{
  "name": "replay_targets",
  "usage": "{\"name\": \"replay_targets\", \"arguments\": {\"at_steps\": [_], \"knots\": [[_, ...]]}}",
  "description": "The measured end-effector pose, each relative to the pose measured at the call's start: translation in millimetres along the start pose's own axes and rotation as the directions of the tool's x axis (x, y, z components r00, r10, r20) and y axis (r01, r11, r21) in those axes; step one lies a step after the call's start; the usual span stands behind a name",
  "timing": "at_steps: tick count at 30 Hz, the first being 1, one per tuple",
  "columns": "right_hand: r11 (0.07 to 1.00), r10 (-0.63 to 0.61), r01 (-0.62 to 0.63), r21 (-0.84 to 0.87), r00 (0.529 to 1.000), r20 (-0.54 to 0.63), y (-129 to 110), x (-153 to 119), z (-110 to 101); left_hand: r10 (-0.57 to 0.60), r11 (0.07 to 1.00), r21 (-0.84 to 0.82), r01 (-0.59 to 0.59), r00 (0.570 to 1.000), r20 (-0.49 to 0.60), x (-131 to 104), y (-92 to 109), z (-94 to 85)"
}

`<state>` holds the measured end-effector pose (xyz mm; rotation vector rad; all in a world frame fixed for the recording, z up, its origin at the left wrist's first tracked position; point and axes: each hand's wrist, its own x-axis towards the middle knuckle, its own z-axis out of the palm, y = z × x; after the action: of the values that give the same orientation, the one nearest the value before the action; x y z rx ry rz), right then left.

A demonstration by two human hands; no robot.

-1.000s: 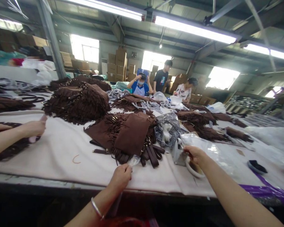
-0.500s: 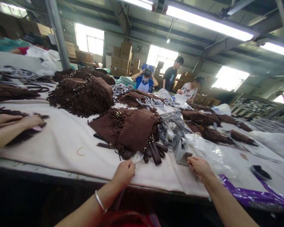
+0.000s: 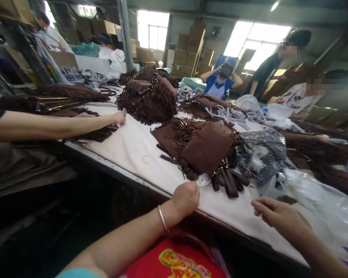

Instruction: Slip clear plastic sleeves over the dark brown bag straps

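Observation:
My left hand (image 3: 185, 199), with a silver bangle at its wrist, is closed on a small clear plastic packet (image 3: 203, 180). The packet sticks out past the fingers at the near side of a stack of brown fringed bags (image 3: 210, 148). Dark brown straps (image 3: 230, 185) hang from these bags towards me. My right hand (image 3: 278, 216) is over the table, fingers partly bent and slightly apart, with nothing visible in them. Beyond it lie a clear plastic bag (image 3: 316, 193) and a crumpled black-and-white speckled bag (image 3: 262, 154).
At left, a co-worker's arm (image 3: 84, 125) reaches over brown fringed pieces. More fringed bags (image 3: 147, 94) are heaped behind. A thin curved strip (image 3: 145, 159) lies on the white cloth (image 3: 127, 148). The table edge (image 3: 118, 170) runs diagonally before me. Other people are across the table.
The view has turned left. My right hand has let go of the small grey item it was pinching. My left hand still holds the packet. The co-worker's hand has reached further out.

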<state>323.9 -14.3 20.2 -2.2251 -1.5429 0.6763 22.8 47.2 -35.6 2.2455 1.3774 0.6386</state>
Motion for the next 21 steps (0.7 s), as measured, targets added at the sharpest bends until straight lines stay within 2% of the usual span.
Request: {"name": "replay_targets", "arguments": {"at_steps": [1, 3, 5, 7, 9, 12, 17, 21], "knots": [[0.992, -0.055, 0.040, 0.122, 0.992, 0.116, -26.4, -5.7, 11.6, 0.009, 1.000, 0.014, -0.009, 1.000, 0.004, -1.5, 0.4, -0.2], [0.955, -0.159, 0.085, 0.283, 0.955, 0.251, -75.6, -10.3, 34.9, 0.033, 0.998, 0.050, -0.034, 0.999, 0.029, -4.1, 0.8, -1.2], [0.930, -0.220, 0.104, 0.353, 0.927, 0.305, -113.2, -6.9, 56.3, 0.060, 0.992, 0.102, -0.067, 0.996, 0.073, -6.8, 0.0, -2.9], [0.922, -0.224, 0.088, 0.378, 0.916, 0.334, -136.9, 1.4, 73.5, 0.082, 0.983, 0.155, -0.098, 0.991, 0.104, -9.6, -2.1, -4.7], [0.935, -0.196, 0.062, 0.350, 0.912, 0.361, -149.6, 11.5, 85.8, 0.092, 0.976, 0.191, -0.108, 0.992, 0.090, -12.3, -4.9, -5.6], [0.973, -0.153, 0.067, 0.221, 0.904, 0.400, -156.6, 25.4, 95.5, 0.102, 0.967, 0.229, -0.107, 0.994, 0.035, -15.4, -8.5, -4.6], [0.996, -0.081, 0.062, 0.058, 0.893, 0.443, -159.8, 40.9, 99.0, 0.129, 0.952, 0.284, -0.115, 0.991, -0.028, -17.5, -9.6, -1.0], [0.999, -0.035, 0.036, 0.006, 0.883, 0.468, -167.1, 44.6, 96.3, 0.074, 0.957, 0.284, -0.049, 0.994, -0.075, -18.0, -7.6, 0.4]]}}
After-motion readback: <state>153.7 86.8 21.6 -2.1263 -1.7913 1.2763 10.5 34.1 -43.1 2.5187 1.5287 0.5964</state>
